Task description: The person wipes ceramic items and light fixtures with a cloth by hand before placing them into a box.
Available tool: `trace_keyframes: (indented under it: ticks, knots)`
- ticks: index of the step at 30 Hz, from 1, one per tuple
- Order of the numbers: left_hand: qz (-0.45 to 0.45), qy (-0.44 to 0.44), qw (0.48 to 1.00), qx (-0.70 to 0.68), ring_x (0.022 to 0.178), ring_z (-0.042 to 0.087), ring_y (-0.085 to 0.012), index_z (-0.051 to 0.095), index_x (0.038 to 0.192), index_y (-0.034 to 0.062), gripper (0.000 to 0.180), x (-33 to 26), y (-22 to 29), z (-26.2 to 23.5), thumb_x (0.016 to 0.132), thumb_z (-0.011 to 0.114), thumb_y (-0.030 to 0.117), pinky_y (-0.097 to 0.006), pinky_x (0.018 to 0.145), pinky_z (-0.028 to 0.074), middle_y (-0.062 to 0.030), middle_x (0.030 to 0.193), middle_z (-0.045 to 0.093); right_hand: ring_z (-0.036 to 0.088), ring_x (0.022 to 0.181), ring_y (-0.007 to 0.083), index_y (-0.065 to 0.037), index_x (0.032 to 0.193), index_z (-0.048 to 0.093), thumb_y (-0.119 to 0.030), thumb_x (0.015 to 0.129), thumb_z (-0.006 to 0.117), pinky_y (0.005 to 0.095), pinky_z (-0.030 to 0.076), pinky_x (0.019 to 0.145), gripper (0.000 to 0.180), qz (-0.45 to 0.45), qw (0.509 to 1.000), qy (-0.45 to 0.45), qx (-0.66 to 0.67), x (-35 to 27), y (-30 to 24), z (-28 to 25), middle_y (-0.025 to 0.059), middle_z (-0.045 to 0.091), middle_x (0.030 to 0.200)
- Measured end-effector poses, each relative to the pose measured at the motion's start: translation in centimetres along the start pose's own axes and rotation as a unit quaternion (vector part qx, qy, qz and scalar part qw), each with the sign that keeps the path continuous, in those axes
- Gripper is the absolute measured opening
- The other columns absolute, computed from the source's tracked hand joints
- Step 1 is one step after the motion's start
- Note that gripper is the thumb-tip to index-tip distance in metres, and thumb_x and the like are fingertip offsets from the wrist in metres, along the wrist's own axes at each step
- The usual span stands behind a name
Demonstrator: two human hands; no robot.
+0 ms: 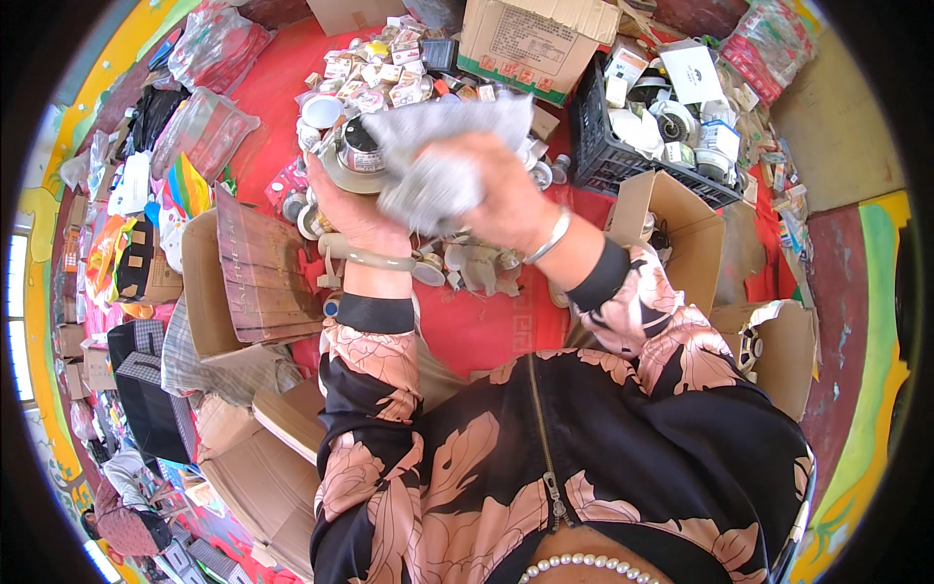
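Above the red floor mat (pixel 486 331), near its far edge: left hand (pixel 355 209) clamped under a metal cup and saucer (pixel 358 156), right hand (pixel 506 200) just beside, fingers closed on a grey cloth (pixel 438 161) touching the cup's right side.

**Count of what lies in view**

Two hands: the left hand (pixel 355 209) and the right hand (pixel 506 200). One grey cloth (pixel 438 156) is in the right hand. One metal cup (pixel 360 148) sits on one saucer (pixel 342 175) at the left hand. Two bangles: one pale green bangle (pixel 365 255) on the left wrist, one silver bangle (pixel 548 238) on the right. One black plastic crate (pixel 623 156). One printed carton (pixel 530 39) behind the heap. Three open brown boxes: (pixel 671 229), (pixel 783 350) and (pixel 209 287). The small packets (pixel 375 78) and lamp parts (pixel 467 265) on the red floor are too many and too jumbled to count.
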State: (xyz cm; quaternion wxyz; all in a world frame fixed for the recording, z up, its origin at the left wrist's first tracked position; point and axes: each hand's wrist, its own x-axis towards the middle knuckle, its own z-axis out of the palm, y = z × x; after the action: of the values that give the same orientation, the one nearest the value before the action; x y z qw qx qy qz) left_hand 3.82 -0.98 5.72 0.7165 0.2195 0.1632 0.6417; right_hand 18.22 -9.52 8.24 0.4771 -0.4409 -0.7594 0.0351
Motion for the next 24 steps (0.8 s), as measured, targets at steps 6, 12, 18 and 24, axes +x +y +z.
trace_keyframes:
  ticks: [6, 12, 18, 24]
  knots:
    - [0.013, -0.03, 0.992, 0.122, 0.101, 0.053, -0.0313, 0.045, 0.121, 0.0016, 0.063, 2.0, 0.9, -3.1, 0.088, 0.026, 0.052, -0.045, 0.089, 0.041, -0.0158, 0.114, 0.054, 0.054, 0.091, 0.0291, -0.006, 0.109, 0.05, -0.006, 0.061, 0.064, 0.0366, 0.041, 0.078, 0.05, -0.026, 0.994, -0.065, -0.079, -0.3, -1.1, 2.8, 0.0139, 0.058, 0.096]
    - [0.006, -0.06, 0.988, 0.143, 0.096, 0.056, -0.0314, 0.044, 0.12, 0.0005, 0.067, 2.3, 1.0, -3.4, 0.089, 0.021, 0.055, -0.044, 0.086, 0.044, -0.016, 0.11, 0.055, 0.054, 0.089, 0.0301, -0.002, 0.108, 0.05, -0.004, 0.059, 0.063, 0.0362, 0.042, 0.08, 0.051, -0.051, 0.99, -0.049, -0.125, -0.2, -1.1, 2.9, 0.0144, 0.059, 0.096]
    - [-0.054, -0.128, 0.99, -0.02, 0.087, 0.058, -0.0272, 0.046, 0.116, 0.0015, 0.066, -0.1, 0.9, -1.1, 0.089, 0.022, 0.057, -0.039, 0.078, 0.047, -0.0134, 0.101, 0.058, 0.054, 0.09, 0.0316, 0.0, 0.107, 0.051, -0.006, 0.063, 0.064, 0.0385, 0.044, 0.077, 0.046, 0.021, 0.997, -0.051, -0.058, -0.6, -2.4, 3.5, 0.014, 0.059, 0.096]
    - [-0.02, -0.035, 0.999, 0.016, 0.084, 0.057, -0.0245, 0.047, 0.115, 0.0041, 0.055, -1.6, 0.3, 0.8, 0.09, 0.028, 0.049, -0.038, 0.073, 0.048, -0.0119, 0.097, 0.058, 0.053, 0.089, 0.0332, -0.002, 0.112, 0.049, -0.006, 0.066, 0.063, 0.0392, 0.044, 0.08, 0.048, 0.03, 0.997, -0.022, 0.067, -0.3, -3.9, 3.9, 0.0151, 0.058, 0.098]
